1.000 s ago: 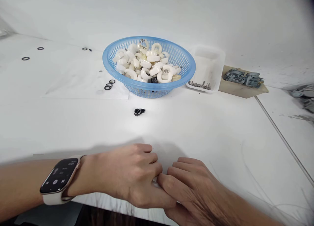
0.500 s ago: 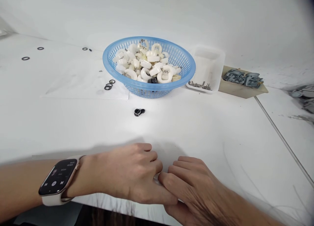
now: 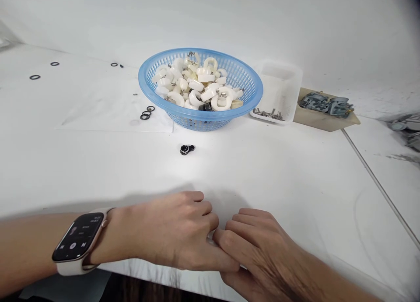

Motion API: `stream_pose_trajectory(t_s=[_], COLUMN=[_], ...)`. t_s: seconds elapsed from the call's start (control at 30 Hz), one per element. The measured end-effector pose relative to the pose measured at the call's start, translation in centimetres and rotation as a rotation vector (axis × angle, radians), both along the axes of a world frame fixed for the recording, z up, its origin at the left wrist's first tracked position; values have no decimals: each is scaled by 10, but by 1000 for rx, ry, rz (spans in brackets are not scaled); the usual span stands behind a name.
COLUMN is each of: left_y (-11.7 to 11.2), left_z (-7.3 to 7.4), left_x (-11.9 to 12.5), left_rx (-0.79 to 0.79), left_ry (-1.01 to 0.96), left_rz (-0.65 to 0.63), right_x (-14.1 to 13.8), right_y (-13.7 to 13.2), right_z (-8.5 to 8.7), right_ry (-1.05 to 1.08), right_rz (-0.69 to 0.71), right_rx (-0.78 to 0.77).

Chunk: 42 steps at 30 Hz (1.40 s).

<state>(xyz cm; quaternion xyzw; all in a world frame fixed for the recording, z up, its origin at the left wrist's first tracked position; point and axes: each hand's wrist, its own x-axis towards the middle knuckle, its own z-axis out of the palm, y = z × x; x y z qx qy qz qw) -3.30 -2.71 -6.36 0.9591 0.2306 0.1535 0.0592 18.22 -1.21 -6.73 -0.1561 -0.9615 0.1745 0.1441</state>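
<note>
My left hand, with a watch on its wrist, is closed at the table's near edge. Against it, on the right, my right hand is also closed, its thumb and index finger meeting the left ones. Whatever sits between the fingertips is hidden; only a small pale, shiny spot shows in the gap. Beyond the hands lies a small black part with a silvery ring, touched by neither hand.
A blue plastic basket holds many white ring-shaped parts. To its right stand a white tray with metal pins and a beige box of grey metal parts. Black O-rings lie on and around a white paper sheet at left.
Both hands keep almost the same pose, pressed together. The whole view has shifted very slightly; nothing on the table has moved.
</note>
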Motion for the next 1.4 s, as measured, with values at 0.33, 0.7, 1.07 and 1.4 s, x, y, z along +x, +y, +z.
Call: stream_pose_trajectory(t_s=[0.33, 0.7, 1.07, 1.4], left_y=[1, 1, 3, 3], left_z=[0, 4, 1, 1], left_x=[0, 0, 0, -1], left_rx=[45, 30, 21, 48], left_ry=[-15, 21, 27, 15], left_rz=[-10, -8, -20, -42], right_x=[-2, -2, -2, -1], right_y=[-1, -1, -5, -8], right_z=[1, 0, 6, 8], right_ry=[42, 41, -69, -84], right_rz=[-21, -13, -19, -38], right_rx=[-15, 3, 96, 135])
